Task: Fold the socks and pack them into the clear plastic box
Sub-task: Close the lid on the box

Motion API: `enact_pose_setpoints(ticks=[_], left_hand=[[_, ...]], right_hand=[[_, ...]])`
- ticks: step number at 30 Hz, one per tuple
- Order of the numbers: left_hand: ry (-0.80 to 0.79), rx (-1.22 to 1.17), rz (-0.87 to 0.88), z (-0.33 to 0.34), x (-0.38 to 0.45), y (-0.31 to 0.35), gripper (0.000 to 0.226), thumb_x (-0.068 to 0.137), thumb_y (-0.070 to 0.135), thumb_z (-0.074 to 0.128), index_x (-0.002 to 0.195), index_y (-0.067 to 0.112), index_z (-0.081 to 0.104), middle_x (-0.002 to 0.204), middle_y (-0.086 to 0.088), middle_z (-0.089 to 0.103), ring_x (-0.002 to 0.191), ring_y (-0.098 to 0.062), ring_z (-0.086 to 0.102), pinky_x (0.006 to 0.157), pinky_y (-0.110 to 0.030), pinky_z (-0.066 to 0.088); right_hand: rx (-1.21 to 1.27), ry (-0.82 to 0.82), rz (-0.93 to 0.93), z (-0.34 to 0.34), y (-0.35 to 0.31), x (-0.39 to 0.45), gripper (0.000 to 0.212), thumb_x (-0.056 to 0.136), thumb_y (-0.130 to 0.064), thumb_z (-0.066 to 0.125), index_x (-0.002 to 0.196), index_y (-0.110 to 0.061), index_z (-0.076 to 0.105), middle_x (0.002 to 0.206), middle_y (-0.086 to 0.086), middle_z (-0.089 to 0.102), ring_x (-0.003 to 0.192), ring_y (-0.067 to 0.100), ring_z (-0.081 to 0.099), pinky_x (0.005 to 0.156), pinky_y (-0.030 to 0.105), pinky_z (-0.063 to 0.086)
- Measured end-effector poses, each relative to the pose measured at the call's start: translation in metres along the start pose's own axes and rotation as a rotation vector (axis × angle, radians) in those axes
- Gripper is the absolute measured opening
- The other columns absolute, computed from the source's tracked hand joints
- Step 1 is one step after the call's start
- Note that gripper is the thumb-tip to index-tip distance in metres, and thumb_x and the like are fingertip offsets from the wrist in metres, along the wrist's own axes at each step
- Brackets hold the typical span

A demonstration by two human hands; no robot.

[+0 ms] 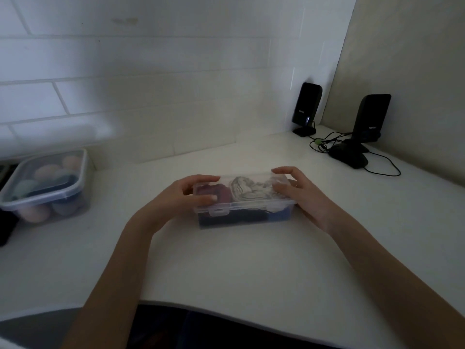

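We see a small clear plastic box with a hinged lid sitting near the middle of a smooth white countertop, its lid down and 2 front clasps facing us, though we cannot tell whether they are snapped. Through the clear walls we make out folded socks: a dark red bundle at the left, a pale grey-white one at the right, and dark navy and blue fabric along the bottom. The left hand curls around the box's left end, thumb on the near edge of the lid and fingers over the far edge; the right hand grips the right end the same way, fingers arched over the top corner. Behind the counter rises a wall of white rectangular tiles, meeting a plain beige side wall at the right. In that corner stand 2 black desktop speakers with tangled black cables. At the far left a larger lidded clear container of pastel rounded items rests on the counter, well apart from the box. The room is dim
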State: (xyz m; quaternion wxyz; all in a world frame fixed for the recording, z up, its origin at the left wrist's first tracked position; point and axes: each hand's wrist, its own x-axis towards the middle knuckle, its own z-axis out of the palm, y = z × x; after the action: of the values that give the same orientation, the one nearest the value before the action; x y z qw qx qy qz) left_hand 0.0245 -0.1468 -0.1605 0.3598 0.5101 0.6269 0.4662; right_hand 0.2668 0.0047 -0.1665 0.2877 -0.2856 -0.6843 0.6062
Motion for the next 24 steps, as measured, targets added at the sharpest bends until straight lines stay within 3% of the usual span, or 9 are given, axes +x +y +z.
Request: enact_pose_setpoints(ticks=[3,7,11,13,17,20,24], left_hand=[[0.007,0.005,0.006,0.003,0.000,0.001,0.047,0.069,0.025,0.078,0.112,0.037,0.065,0.116,0.006,0.066,0.106,-0.012,0.062,0.092,-0.028,0.049],[-0.023,-0.006,0.004,0.003,0.001,0.001,0.042,0.076,0.018,0.073,0.110,0.041,0.065,0.115,0.010,0.065,0.103,-0.006,0.063,0.084,-0.016,0.049],[-0.014,-0.005,0.053,0.010,-0.001,0.000,0.038,0.081,0.016,0.068,0.107,0.043,0.065,0.119,0.016,0.062,0.108,-0.001,0.059,0.081,-0.012,0.048],[-0.016,-0.007,0.081,0.010,-0.003,-0.001,0.040,0.078,0.020,0.071,0.112,0.040,0.063,0.124,0.014,0.060,0.112,-0.003,0.057,0.084,-0.013,0.047],[-0.114,0.213,0.114,0.005,-0.008,0.001,0.073,0.056,0.035,0.083,0.121,0.040,0.051,0.126,0.019,0.051,0.110,0.009,0.051,0.085,-0.005,0.041],[-0.015,0.226,0.175,0.012,-0.009,-0.003,0.073,0.058,0.019,0.088,0.121,0.032,0.052,0.124,0.013,0.054,0.106,0.011,0.052,0.083,-0.002,0.039],[0.013,0.259,0.206,0.012,-0.009,-0.005,0.071,0.061,0.021,0.086,0.124,0.029,0.052,0.125,0.011,0.054,0.109,0.009,0.051,0.087,-0.003,0.038]], right_hand=[[0.023,-0.003,-0.010,0.000,0.000,-0.001,0.040,0.086,-0.017,0.064,0.124,-0.020,0.050,0.116,0.015,0.066,0.103,0.032,0.065,0.094,0.044,0.050],[-0.040,-0.007,-0.026,0.000,-0.002,0.000,0.041,0.085,-0.021,0.065,0.123,-0.021,0.052,0.126,0.011,0.059,0.111,0.027,0.061,0.097,0.043,0.049],[-0.132,0.032,-0.074,0.004,-0.001,-0.003,0.039,0.085,-0.031,0.065,0.122,-0.028,0.053,0.121,0.000,0.061,0.106,0.015,0.064,0.084,0.023,0.053],[-0.173,-0.015,-0.082,0.003,0.000,-0.008,0.054,0.080,-0.039,0.068,0.129,-0.031,0.047,0.120,-0.010,0.058,0.101,0.001,0.063,0.078,0.011,0.049],[-0.264,-0.168,-0.084,-0.001,0.004,-0.013,0.090,0.069,-0.012,0.081,0.141,-0.030,0.030,0.127,-0.019,0.045,0.103,-0.015,0.055,0.081,0.003,0.042],[-0.257,-0.120,-0.128,0.001,0.005,-0.015,0.090,0.064,-0.005,0.083,0.138,-0.026,0.036,0.129,-0.008,0.047,0.105,-0.009,0.055,0.082,0.004,0.042],[-0.288,-0.101,-0.176,0.004,0.007,-0.014,0.082,0.065,0.000,0.081,0.133,-0.019,0.040,0.122,-0.004,0.050,0.096,-0.011,0.057,0.081,0.006,0.044]])
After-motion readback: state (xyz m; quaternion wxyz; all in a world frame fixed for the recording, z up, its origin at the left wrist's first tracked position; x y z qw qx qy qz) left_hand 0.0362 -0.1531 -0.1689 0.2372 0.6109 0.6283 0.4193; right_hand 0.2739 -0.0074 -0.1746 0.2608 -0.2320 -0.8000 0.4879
